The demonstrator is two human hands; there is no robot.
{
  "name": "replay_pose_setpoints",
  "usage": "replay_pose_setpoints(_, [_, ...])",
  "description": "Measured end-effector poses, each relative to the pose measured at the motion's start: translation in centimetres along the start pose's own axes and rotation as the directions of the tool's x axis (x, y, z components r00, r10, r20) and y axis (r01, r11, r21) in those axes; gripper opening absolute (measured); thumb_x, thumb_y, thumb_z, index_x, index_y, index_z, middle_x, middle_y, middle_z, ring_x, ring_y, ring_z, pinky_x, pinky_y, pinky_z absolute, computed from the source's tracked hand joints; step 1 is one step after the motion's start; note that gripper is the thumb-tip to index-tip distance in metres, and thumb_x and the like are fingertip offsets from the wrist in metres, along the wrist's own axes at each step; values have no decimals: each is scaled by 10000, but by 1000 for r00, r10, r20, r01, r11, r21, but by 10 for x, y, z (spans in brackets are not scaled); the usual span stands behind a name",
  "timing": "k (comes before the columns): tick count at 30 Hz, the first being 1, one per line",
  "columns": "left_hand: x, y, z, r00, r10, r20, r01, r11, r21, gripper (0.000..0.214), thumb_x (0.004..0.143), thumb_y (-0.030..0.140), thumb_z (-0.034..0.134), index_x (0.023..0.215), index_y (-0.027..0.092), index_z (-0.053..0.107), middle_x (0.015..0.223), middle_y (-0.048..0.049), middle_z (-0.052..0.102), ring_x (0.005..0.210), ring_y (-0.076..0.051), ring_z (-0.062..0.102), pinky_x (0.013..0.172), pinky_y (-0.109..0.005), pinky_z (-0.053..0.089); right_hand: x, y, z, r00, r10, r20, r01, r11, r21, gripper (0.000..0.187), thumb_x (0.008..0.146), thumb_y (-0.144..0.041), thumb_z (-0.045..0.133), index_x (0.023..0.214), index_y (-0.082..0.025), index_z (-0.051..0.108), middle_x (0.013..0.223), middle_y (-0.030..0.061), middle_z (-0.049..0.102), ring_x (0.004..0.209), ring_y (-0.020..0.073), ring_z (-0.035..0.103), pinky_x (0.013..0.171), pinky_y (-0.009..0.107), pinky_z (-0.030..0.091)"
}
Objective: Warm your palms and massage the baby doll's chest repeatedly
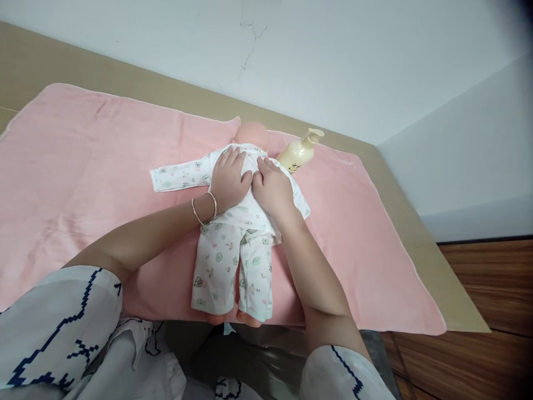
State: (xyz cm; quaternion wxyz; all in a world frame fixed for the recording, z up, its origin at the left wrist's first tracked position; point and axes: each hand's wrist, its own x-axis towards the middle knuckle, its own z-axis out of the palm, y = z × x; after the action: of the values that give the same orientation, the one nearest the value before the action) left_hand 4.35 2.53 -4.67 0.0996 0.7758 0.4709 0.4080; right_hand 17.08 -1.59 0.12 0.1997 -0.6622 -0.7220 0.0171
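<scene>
A baby doll with a bald head (251, 134) lies on a pink blanket (104, 144), its feet toward me at the near edge. It wears a white printed shirt (245, 214) and matching trousers (216, 269). My left hand (229, 178) rests flat on the shirt's upper part, fingers stretched toward the doll's head and thumb apart. Beside it, my right hand (272, 186) has its fingers curled, with thumb and forefinger closed on the shirt near the middle. The shirt's left sleeve (181, 176) is spread out sideways. No face of the doll shows.
A pale yellow pump bottle (297, 153) lies tilted on the blanket, just beyond my right hand. The blanket covers a tan tabletop (441, 289) that meets a white wall (333, 66) behind. Dark wooden panelling (491, 283) is at the right.
</scene>
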Motion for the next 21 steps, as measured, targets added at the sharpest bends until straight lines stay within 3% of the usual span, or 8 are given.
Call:
replay_pose_setpoints(4, [1, -3, 2, 1000, -5, 6, 5, 1000, -5, 473, 959, 336, 452, 1379, 137, 537, 1522, -160, 512, 1487, -317, 388, 1255, -523, 297, -11, -19, -7, 1000, 2, -30, -6, 991, -137, 440, 954, -222, 334, 1169, -81, 691, 1199, 220, 708, 1200, 369, 649, 1042, 520, 504])
replay_pose_setpoints(6, [1, -4, 3, 1000, 1, 0, -1, 1000, 2, 460, 969, 347, 444, 1371, 149, 550, 1512, -152, 524, 1477, -312, 404, 1252, -519, 306, -9, -15, -4, 999, -4, -37, 0, 995, -100, 460, 959, -220, 334, 1250, -74, 659, 1300, 216, 670, 1281, 362, 603, 1090, 522, 477])
replay_pose_setpoints(9, [2, -5, 4, 1000, 12, 1, -12, 1000, 5, 459, 976, 358, 441, 1368, 147, 554, 1511, -157, 525, 1473, -321, 409, 1245, -535, 310, 2, 6, 5, 1000, -19, -15, 19, 998, 58, 540, 979, -273, 342, 1454, -73, 502, 1546, 178, 480, 1481, 321, 405, 1221, 517, 355])
replay_pose_setpoints(12, [2, -6, 5, 1000, 14, 9, -14, 1000, -4, 469, 974, 366, 450, 1370, 137, 553, 1512, -167, 522, 1477, -331, 402, 1248, -545, 298, 12, 26, 14, 1000, -27, 13, 24, 983, 179, 606, 988, -366, 361, 1517, -76, 416, 1625, 151, 361, 1547, 290, 280, 1283, 498, 246])
replay_pose_setpoints(21, [4, -7, 5, 1000, -2, 12, 3, 1000, -20, 449, 972, 381, 471, 1356, 166, 562, 1508, -146, 530, 1480, -316, 403, 1258, -524, 287, 14, 31, 20, 999, -35, -21, 39, 973, 229, 620, 994, -447, 345, 1503, -107, 445, 1618, 139, 379, 1543, 297, 291, 1285, 532, 228])
